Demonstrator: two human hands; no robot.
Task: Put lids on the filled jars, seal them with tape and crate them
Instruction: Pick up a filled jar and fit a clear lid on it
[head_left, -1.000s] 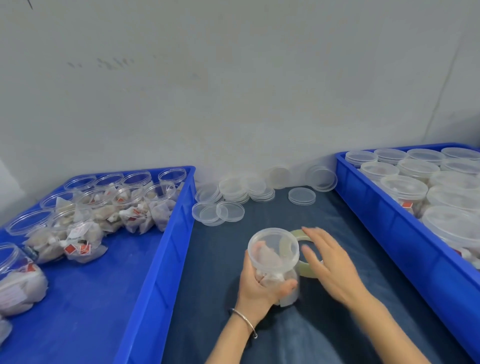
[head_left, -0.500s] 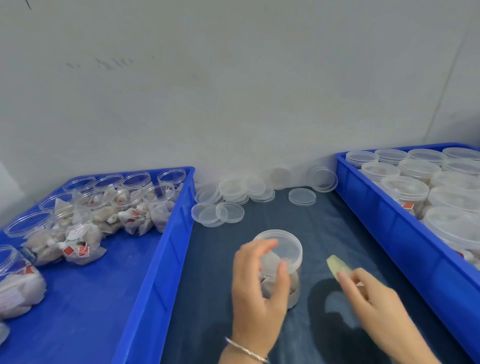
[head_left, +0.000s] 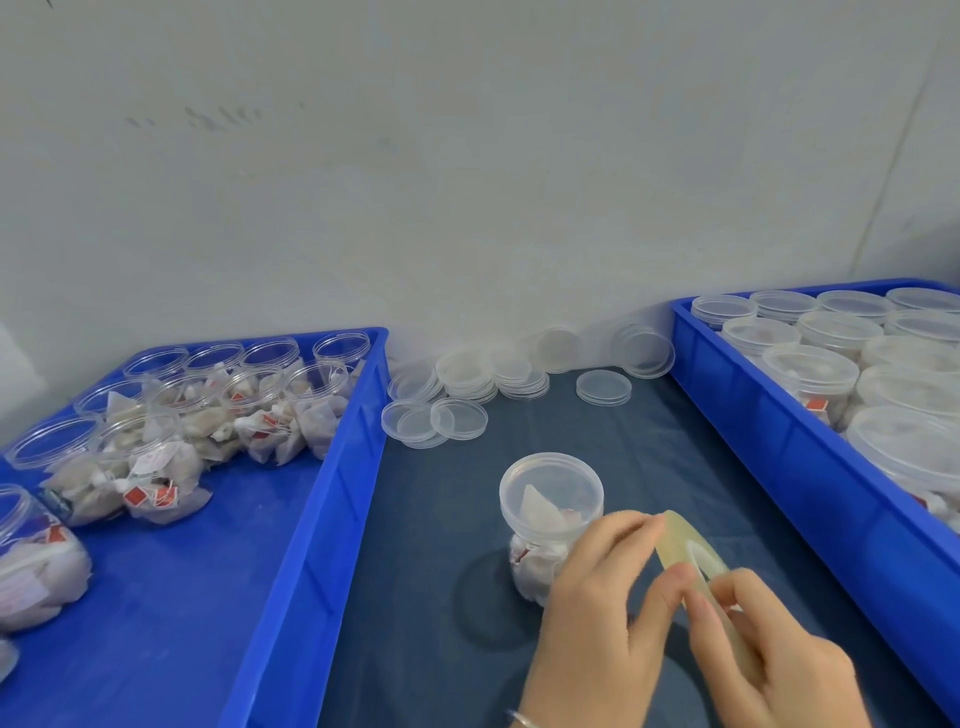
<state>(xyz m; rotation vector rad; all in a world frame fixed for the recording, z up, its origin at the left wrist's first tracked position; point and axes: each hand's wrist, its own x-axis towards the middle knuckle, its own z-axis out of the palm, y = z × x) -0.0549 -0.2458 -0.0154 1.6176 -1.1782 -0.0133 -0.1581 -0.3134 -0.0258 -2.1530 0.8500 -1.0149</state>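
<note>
One lidded jar holds tea bags.

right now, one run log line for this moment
step: taping | lidded jar: standing on mat, untouched | tape roll: held by both | left hand | right hand

- Beyond my hands rises a plain pale grey wall, scuffed faintly toward its upper left.
- Under my hands lies the dark blue table covering.
- The light is soft and even.

Bright even light, soft shadows, wide-angle edge distortion, slight blur
</note>
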